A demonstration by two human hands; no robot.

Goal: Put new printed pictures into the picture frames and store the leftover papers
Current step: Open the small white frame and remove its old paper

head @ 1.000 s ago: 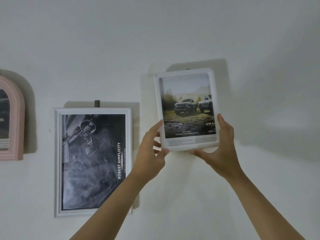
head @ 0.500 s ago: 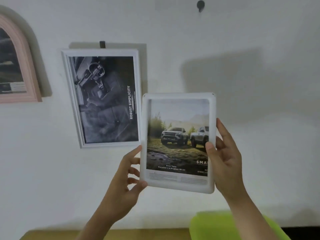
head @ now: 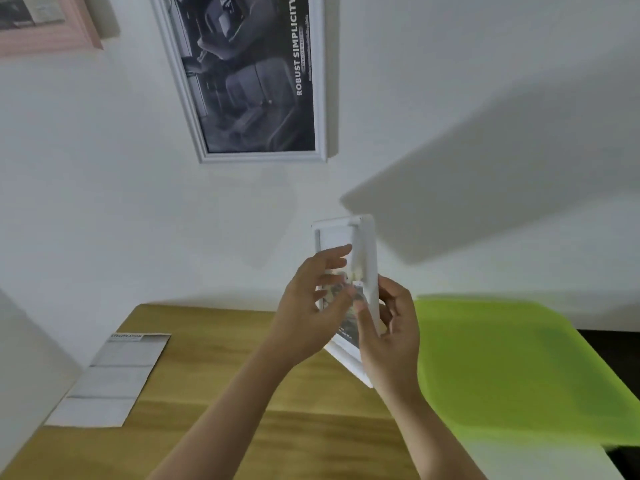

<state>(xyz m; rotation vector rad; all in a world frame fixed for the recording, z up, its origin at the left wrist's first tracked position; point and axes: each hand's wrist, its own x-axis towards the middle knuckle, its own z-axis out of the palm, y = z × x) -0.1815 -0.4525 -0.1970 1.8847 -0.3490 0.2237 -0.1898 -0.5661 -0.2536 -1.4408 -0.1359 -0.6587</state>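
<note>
Wall, pale and plain, fills the upper half of the view and carries a broad shadow on its right side. Below it a wooden table runs toward the camera, and a bright green surface lies at its right, touching the table's edge. A white-framed poster showing a dark car interior and the words "ROBUST SIMPLICITY" hangs on the wall, tilted in this view, with the corner of a pink frame to its left. A printed sheet with grey blocks lies flat on the table's left part, well apart from the hands.

The small white picture frame is held in the air above the table's far edge, turned nearly edge-on, so its printed picture shows only as a blurred sliver. The left hand holds the frame's left side, fingers spread across the front and thumb underneath. The right hand grips the right edge, thumb on the front and fingers curled behind. Motion blur hides the exact fingertip contact.
</note>
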